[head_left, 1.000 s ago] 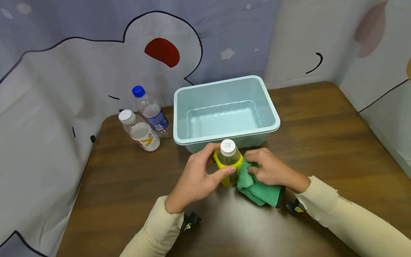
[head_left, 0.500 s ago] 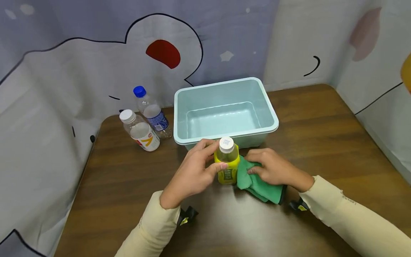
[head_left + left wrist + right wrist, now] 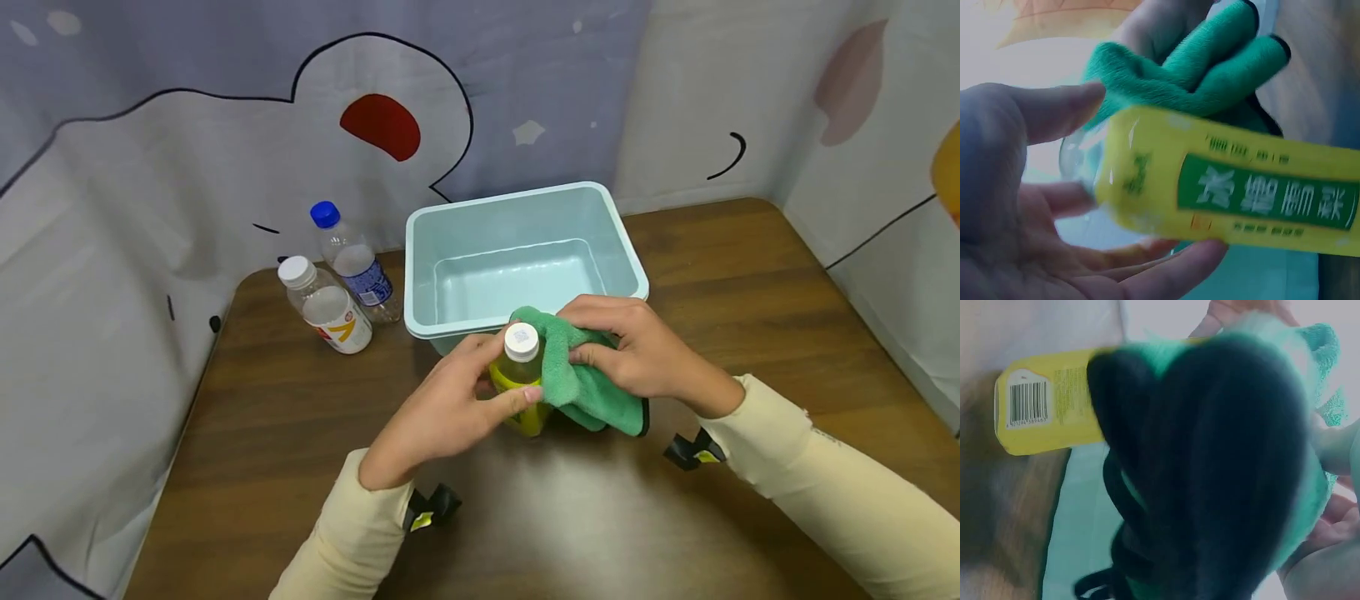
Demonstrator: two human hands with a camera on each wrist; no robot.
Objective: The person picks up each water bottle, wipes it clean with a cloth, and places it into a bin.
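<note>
My left hand [image 3: 450, 408] holds a yellow-labelled drink bottle [image 3: 517, 377] with a white cap, its thumb across the front and fingers behind. In the left wrist view the yellow label [image 3: 1260, 187] carries a green panel with white characters. A green cloth [image 3: 592, 398] with dark edging is bunched in my right hand [image 3: 637, 346], and it lies against the bottle's right side up near the neck. Close up in the right wrist view, the cloth [image 3: 1210, 456] covers much of the bottle [image 3: 1029, 406], leaving its barcode end visible. Some right fingertips are hidden by the cloth.
Just beyond the hands stands a pale blue-green plastic bin [image 3: 525, 279] with nothing in it. To its left are a blue-capped clear bottle [image 3: 363, 271] and a white-capped bottle [image 3: 330, 310], both upright. The wooden table [image 3: 300, 475] meets a patterned curtain [image 3: 187, 167] at the back.
My right hand has lifted the cloth upward and away from me, from the bottle's lower side to beside its neck. The bottle has shifted slightly left in my left hand.
</note>
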